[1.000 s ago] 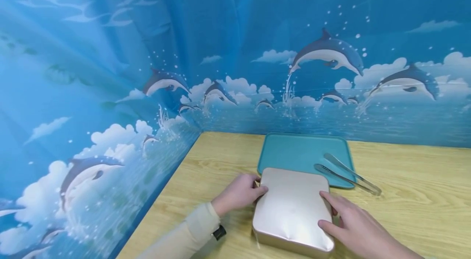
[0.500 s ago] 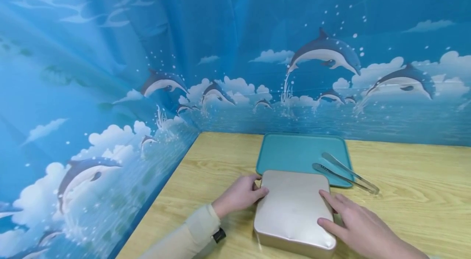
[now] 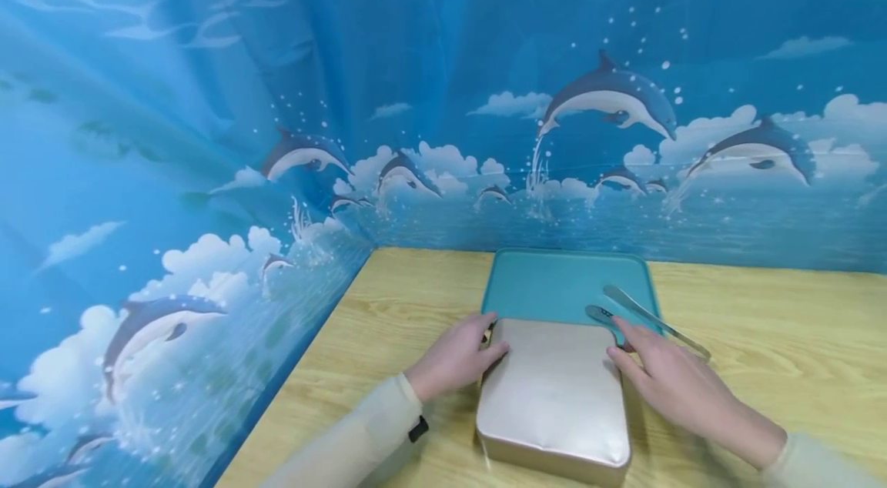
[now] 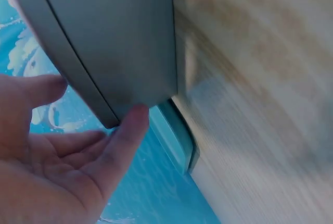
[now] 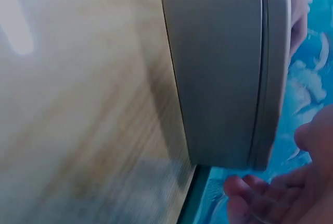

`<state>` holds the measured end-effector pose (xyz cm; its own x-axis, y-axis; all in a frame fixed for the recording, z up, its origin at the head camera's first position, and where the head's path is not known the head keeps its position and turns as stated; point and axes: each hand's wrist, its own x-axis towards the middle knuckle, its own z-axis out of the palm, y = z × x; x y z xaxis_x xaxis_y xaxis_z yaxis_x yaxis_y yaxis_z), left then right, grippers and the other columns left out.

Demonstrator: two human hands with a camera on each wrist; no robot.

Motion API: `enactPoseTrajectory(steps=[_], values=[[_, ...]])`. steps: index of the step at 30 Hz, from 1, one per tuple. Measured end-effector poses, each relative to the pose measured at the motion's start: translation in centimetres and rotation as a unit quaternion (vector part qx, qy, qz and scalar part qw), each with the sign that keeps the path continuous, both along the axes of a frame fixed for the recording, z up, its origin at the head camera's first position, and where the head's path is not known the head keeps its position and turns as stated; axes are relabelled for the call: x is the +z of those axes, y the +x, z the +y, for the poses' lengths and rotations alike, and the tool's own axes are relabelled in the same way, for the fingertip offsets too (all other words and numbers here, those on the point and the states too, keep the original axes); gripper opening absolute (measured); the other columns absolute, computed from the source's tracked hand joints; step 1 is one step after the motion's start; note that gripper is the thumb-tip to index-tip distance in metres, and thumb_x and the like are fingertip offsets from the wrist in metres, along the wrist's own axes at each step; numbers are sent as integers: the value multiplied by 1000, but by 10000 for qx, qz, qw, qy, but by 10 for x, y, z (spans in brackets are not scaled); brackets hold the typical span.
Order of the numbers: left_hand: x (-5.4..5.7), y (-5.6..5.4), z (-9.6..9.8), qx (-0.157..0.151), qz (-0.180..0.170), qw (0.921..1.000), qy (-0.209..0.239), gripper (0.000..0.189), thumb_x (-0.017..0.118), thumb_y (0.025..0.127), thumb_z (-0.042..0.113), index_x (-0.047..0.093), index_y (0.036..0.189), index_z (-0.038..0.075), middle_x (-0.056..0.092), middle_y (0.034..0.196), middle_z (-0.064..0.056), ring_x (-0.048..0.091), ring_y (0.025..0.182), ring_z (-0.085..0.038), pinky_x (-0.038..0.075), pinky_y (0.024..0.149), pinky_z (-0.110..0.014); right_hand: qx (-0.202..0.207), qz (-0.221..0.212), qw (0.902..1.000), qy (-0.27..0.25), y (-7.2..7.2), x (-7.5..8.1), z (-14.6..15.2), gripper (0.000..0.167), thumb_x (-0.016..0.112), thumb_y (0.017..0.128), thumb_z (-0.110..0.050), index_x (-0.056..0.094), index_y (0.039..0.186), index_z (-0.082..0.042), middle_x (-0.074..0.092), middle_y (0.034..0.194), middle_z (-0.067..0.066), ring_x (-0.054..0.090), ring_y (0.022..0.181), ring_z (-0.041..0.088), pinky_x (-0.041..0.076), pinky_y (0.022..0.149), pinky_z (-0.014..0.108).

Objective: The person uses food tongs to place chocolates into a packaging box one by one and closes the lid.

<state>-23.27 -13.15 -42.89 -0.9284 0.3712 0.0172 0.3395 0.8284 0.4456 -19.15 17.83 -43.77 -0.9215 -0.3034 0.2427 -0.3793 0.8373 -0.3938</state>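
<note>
A champagne-coloured metal tin with rounded corners sits in front of the teal tray. Its lid lies flush, with a thin seam round the side in both wrist views. My left hand holds the tin's far left corner, thumb at the lid's edge, fingers behind the corner. My right hand is at the far right corner, its fingers reaching past the back and its thumb by the lid's edge. In the right wrist view, the right fingers lie loosely just beyond the tin's end.
Metal tongs lie across the tray's right side, partly hidden behind the right hand, their bent end over the wood-grain table. A blue dolphin-print curtain borders the table's back and left.
My right hand has moved away from me along the tin's right side to the far corner, now covering part of the tongs. The left hand has shifted slightly further back; the tin stays put.
</note>
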Motion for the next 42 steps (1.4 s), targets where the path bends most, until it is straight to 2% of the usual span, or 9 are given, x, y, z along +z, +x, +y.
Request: enactPoseTrajectory(steps=[5, 7, 11, 21, 24, 26, 28, 33, 42], values=[[1, -10, 2, -41, -177, 9998, 4, 53, 66, 98, 35, 57, 138, 3, 67, 119, -10, 67, 94, -13, 55, 73, -25, 179, -129, 9997, 129, -17, -5, -3, 50, 45, 108, -35, 52, 143, 1, 68, 123, 19, 69, 100, 33, 55, 76, 48], [2, -12, 2, -7, -289, 9996, 43, 53, 68, 97, 36, 58, 137, 2, 67, 120, -11, 67, 95, -14, 55, 74, -25, 191, -265, 9994, 107, -19, -7, -4, 49, 43, 109, -32, 51, 144, 1, 66, 127, 22, 68, 93, 30, 55, 73, 47], [3, -13, 2, 76, -377, 9992, 93, 55, 69, 96, 36, 57, 138, 2, 65, 127, -13, 68, 102, -18, 56, 80, -29, 226, -388, 9990, 42, -19, -9, -7, 48, 41, 109, -29, 51, 142, 5, 56, 141, 27, 64, 114, 45, 53, 89, 58], [1, -14, 1, -41, -200, 9998, 32, 54, 69, 96, 35, 58, 137, 2, 66, 122, -12, 67, 98, -16, 56, 78, -29, 130, -367, 9990, -227, -20, -19, -3, 54, 38, 110, -36, 53, 140, 5, 59, 138, 25, 59, 123, 46, 46, 99, 61], [-3, -12, -1, -31, -252, 9996, 127, 58, 65, 98, 39, 54, 141, 2, 65, 126, -13, 68, 101, -17, 57, 82, -31, 22, -713, 9966, -417, -20, -17, -1, 61, 37, 109, -45, 50, 144, 2, 72, 96, 19, 70, 76, 32, 57, 73, 49], [-5, -8, -4, -38, -349, 9992, 174, 65, 62, 98, 45, 49, 145, 2, 66, 129, -13, 68, 104, -17, 57, 86, -32, -74, -1015, 9931, -577, -18, -15, 0, 67, 37, 107, -52, 45, 148, 1, 63, 72, 6, 52, 52, 17, 48, 55, 37], [-7, -1, -8, -48, -571, 9980, 258, 73, 60, 98, 50, 44, 150, 3, 70, 120, -10, 69, 97, -15, 57, 82, -32, -116, -1365, 9877, -759, -12, -13, 1, 74, 41, 104, -56, 38, 151, 1, 50, 65, -6, 33, 47, 9, 35, 47, 31], [0, 21, -22, -230, -1305, 9905, 364, 92, 67, 90, 58, 33, 155, 3, 70, 95, 5, 63, 75, -5, 54, 70, -28, 241, -2121, 9727, -912, 14, -10, 3, 92, 57, 98, -54, 23, 154, 10, 61, 82, -3, 49, 58, 9, 42, 52, 28], [16, 47, -28, -681, -1791, 9812, 214, 116, 85, 73, 51, 20, 160, 10, 66, 110, 8, 60, 78, -2, 52, 71, -23, 1316, -3223, 9242, -1571, 42, -22, 12, 104, 65, 99, -36, -11, 152, 13, 63, 83, 3, 56, 72, 7, 45, 58, 27]])
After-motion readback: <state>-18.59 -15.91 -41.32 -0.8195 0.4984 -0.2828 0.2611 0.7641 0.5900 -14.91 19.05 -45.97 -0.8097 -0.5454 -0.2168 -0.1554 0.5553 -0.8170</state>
